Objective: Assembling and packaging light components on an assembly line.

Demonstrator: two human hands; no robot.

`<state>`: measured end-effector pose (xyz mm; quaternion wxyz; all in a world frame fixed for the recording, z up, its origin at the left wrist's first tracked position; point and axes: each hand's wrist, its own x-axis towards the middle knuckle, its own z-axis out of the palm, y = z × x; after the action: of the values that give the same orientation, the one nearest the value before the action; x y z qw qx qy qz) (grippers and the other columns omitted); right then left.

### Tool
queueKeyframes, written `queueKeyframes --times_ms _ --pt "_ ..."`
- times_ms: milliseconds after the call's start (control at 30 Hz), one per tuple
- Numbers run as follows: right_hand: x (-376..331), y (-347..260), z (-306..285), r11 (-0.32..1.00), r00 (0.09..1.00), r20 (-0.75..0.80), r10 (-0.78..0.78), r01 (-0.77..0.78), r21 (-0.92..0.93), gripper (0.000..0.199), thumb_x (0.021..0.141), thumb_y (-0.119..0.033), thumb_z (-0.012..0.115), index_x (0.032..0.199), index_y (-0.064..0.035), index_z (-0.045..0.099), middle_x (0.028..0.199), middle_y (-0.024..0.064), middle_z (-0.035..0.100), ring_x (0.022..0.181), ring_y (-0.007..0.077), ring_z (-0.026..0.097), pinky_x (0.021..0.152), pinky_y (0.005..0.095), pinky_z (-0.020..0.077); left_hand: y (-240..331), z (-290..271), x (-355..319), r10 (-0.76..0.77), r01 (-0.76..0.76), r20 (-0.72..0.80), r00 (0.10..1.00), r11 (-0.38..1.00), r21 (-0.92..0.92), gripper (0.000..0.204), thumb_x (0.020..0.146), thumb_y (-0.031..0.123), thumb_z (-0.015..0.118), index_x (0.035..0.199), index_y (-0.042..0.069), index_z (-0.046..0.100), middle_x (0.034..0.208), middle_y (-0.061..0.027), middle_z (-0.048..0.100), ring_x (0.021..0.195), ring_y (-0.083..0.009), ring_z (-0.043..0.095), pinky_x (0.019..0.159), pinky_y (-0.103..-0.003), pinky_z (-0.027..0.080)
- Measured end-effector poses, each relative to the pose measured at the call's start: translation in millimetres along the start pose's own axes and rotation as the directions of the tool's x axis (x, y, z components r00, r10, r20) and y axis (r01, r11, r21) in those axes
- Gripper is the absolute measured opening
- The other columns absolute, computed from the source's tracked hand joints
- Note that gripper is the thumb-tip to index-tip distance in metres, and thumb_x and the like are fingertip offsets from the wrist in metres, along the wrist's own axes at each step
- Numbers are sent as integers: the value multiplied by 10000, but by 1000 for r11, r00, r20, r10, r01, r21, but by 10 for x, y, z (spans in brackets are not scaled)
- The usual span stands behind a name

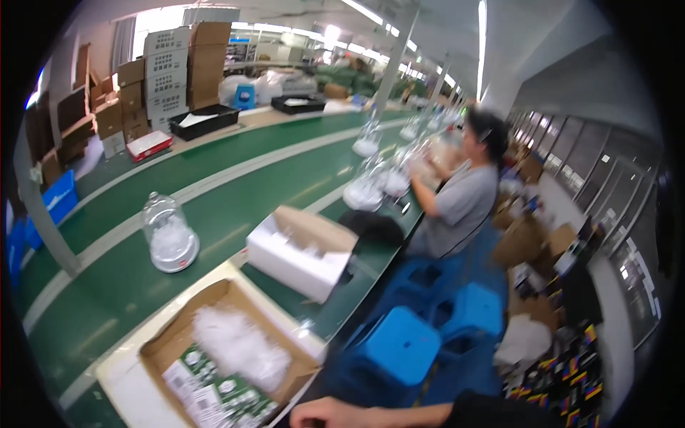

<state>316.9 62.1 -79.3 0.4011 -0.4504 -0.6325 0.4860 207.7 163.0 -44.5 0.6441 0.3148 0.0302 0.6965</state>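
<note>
My right hand [327, 412] comes in at the lower edge from a dark sleeve. It is beside the near corner of a shallow cardboard box [160, 342], and its fingers are bent down and cut off by the picture's edge. Inside the box lie a white, fluffy-looking bundle of clear plastic [239, 346] and several green-and-white printed packets [214, 389]. The box rests on a pale board [118, 367]. Just beyond it stands an open white carton [292, 264] with small pale pieces inside. My left hand is out of view.
A clear dome-shaped jar [170, 239] stands on the green conveyor [214, 185]. More clear domes [364, 192] stand farther along, near a seated co-worker [464, 192]. Blue stools [403, 346] fill the floor at right, beside piled cartons. Black trays [203, 123] line the far side.
</note>
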Motion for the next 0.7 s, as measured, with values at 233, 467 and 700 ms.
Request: queueKeyframes --times_ms 233,467,700 --pt "60 -64 -71 1000 1000 -6 -23 23 5 52 863 -89 643 883 -41 640 820 69 655 680 144 638 586 261 483 408 -210 -99 120 -88 -132 984 970 226 269 936 178 528 1083 -46 556 1088 -198 587 970 -308 602 819 -410 528" --pt "141 -169 -452 962 993 -14 114 -106 252 22 859 12 588 841 18 599 815 86 659 728 125 631 669 262 521 1380 -29 -546 199 -17 -285 938 846 533 270 932 176 532 1083 -47 556 1099 -198 586 975 -308 602 822 -411 528" --pt "794 -554 -691 922 999 2 36 -34 385 34 909 -9 531 918 14 507 839 122 640 764 151 636 704 282 540 812 -198 -231 -353 173 44 935 560 810 737 821 142 664 1435 -33 296 1445 -203 339 1284 -314 440 1029 -419 415"
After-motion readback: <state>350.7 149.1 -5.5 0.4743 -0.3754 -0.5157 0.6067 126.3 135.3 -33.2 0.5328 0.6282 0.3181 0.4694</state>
